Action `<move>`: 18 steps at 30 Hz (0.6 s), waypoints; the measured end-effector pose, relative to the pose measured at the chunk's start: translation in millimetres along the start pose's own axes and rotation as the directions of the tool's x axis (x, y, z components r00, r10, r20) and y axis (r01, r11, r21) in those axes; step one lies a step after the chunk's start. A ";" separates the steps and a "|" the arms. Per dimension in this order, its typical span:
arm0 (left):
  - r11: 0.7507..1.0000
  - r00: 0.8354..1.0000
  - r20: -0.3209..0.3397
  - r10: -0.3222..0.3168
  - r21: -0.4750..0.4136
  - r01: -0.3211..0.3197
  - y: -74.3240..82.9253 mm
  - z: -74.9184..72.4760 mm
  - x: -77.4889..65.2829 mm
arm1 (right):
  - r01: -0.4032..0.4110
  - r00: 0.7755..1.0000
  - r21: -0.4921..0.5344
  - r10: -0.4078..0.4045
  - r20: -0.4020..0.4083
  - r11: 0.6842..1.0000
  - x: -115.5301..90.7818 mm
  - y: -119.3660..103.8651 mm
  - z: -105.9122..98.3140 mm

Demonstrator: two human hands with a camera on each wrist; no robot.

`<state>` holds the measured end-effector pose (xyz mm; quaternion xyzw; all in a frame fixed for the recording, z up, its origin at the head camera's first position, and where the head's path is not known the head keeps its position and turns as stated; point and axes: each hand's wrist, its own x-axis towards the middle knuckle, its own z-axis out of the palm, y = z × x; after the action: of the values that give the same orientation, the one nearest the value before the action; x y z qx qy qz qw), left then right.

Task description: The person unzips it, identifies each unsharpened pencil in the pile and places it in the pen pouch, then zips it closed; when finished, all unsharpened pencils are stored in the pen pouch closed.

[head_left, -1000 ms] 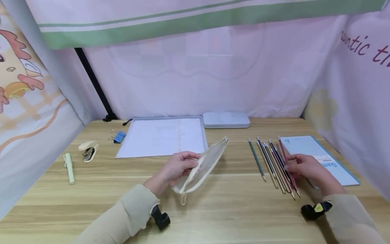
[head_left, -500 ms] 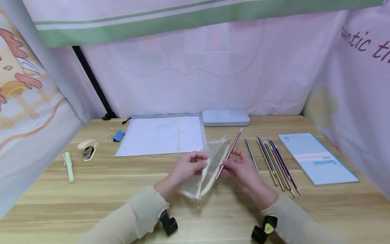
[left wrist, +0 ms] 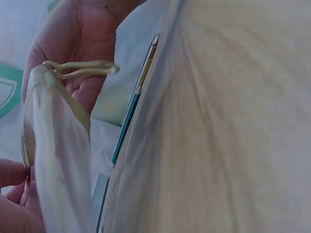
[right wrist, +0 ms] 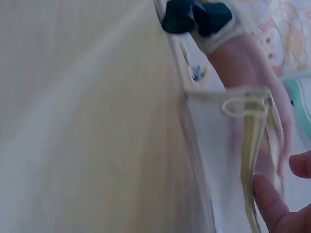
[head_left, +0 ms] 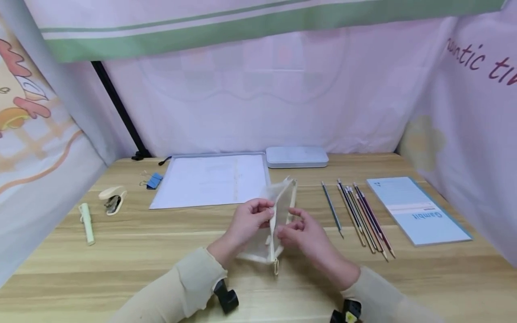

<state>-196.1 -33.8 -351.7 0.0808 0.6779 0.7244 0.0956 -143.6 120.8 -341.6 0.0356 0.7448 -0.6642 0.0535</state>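
My left hand [head_left: 251, 220] pinches the near side of a translucent mesh zip pouch [head_left: 258, 249] with cream edging, its mouth spread apart. The pouch stands tilted on the table, and a zipper pull [head_left: 276, 267] hangs at its near end. My right hand [head_left: 304, 231] is at the pouch's mouth, thumb and index finger apart. In the right wrist view, a right fingertip [right wrist: 265, 191] touches the pouch's zip edge [right wrist: 248, 165]. No pencil shows between the right fingers. To the right lie several pencils [head_left: 365, 220] in a loose row, with a green pencil [head_left: 333, 208] apart from them.
A blue-white notepad [head_left: 420, 211] lies at the right. Behind the hands are a clear folder with white paper [head_left: 210, 179] and a pale flat case [head_left: 297, 157]. At the left are a blue binder clip [head_left: 154, 181], a cream stapler [head_left: 114, 199] and a light green pen [head_left: 86, 224].
My right hand took a reddish pencil from the row and brought it left to the pouch; that pencil is now out of sight. My left hand shifted slightly right with the pouch.
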 end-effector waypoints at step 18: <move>0.999 0.998 -0.058 -0.010 -0.033 0.008 4.4 -12.6 -1.7 | -0.022 0.994 -0.700 -0.058 -0.091 0.714 26.6 19.5 -172.5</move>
<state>-197.7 -46.7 -348.2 0.0551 0.6689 0.7369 0.0807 -173.2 293.9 -345.0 0.0408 0.9426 -0.3309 0.0169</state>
